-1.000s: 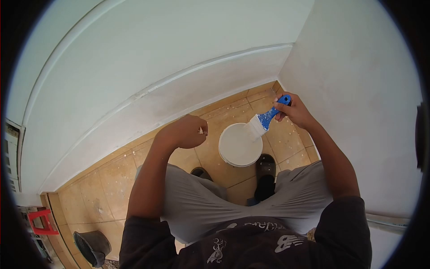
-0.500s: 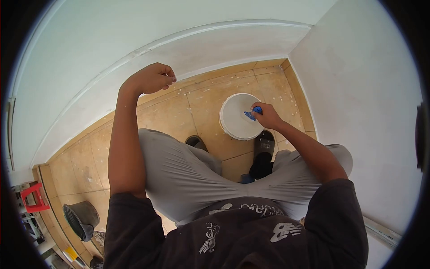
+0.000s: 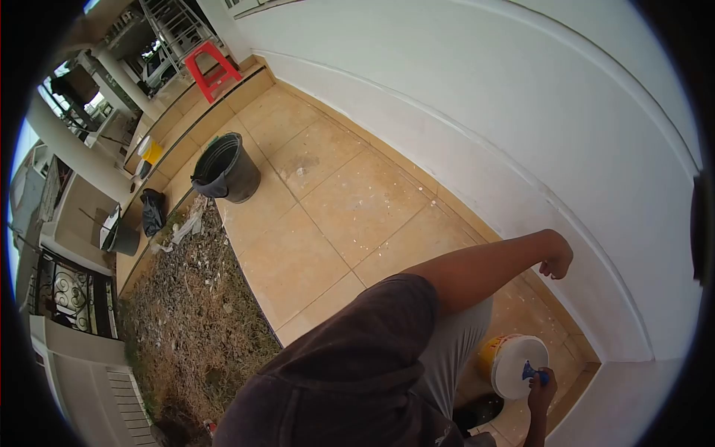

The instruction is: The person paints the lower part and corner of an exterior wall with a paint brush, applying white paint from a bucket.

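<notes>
Since before: my head has swung left, so the tiled floor [image 3: 328, 201] stretches away and the paint bucket [image 3: 518, 363] has slid from centre to the lower right.
Far left: a black bin [image 3: 226, 167] stands on the tiles, with a red stool [image 3: 211, 65] further back by the wall base.
Left arm: stretched out from my shoulder across the middle, forearm nearly straight, wrist bent down.
Left hand [image 3: 557, 262]: curled into a loose fist just beside the white wall [image 3: 521, 119]; I cannot tell whether anything is in it.
Bucket: on the floor in the corner, near my foot, white paint inside.
Right hand [image 3: 541, 391]: gripping the blue brush [image 3: 530, 372], held over the bucket's rim.
</notes>
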`<state>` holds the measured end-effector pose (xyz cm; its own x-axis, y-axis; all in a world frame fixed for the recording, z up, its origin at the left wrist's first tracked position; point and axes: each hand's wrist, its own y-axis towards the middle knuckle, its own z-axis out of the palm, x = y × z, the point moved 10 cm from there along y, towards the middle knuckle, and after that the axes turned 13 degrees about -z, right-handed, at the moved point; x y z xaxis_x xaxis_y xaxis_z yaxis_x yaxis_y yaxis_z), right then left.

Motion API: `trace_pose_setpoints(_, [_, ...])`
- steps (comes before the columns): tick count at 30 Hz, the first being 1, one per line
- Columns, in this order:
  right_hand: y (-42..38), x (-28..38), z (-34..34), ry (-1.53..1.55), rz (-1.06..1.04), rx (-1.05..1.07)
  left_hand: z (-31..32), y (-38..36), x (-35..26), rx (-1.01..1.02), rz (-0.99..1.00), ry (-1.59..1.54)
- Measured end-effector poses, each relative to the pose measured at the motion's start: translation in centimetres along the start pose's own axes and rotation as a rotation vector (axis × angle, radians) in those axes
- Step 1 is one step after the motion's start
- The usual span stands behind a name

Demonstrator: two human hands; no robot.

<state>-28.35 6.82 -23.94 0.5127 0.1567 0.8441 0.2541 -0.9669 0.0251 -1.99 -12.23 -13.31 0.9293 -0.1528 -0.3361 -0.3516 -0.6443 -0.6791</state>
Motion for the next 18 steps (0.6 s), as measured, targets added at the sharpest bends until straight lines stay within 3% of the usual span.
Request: trace_pose_setpoints(18, [-0.3,3.1,-5.6,0.041,-0.060,-0.075,0.4,-0.1,0.7,-0.093,0.022,0.042])
